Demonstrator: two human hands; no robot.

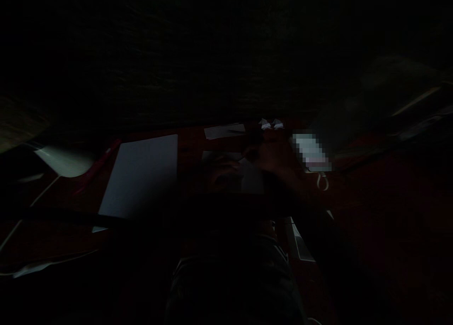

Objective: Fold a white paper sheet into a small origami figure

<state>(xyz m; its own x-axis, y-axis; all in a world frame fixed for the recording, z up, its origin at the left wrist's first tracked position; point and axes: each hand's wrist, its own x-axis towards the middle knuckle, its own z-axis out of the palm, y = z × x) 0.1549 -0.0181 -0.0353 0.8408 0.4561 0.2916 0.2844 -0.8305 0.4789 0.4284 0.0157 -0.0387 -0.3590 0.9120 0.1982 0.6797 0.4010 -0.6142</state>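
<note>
The picture is very dark. Near the middle, my left hand (224,169) lies over a pale sheet of paper (253,179) with its fingers spread. My right hand (267,155) is at the sheet's upper right edge, its fingers bent together; a thin dark thing seems to stick out from them, too dim to name. Just beyond the hands lies a small white paper (215,131) with a dark thin object on it. Two crumpled or folded white pieces (271,124) sit behind my right hand.
A large white sheet (145,174) lies at the left, beside a reddish strip (97,167) and a pale curved object (67,161). To the right is a blurred-out phone-like device (311,150) with a white loop. A white-edged flat object (302,247) lies under my right forearm.
</note>
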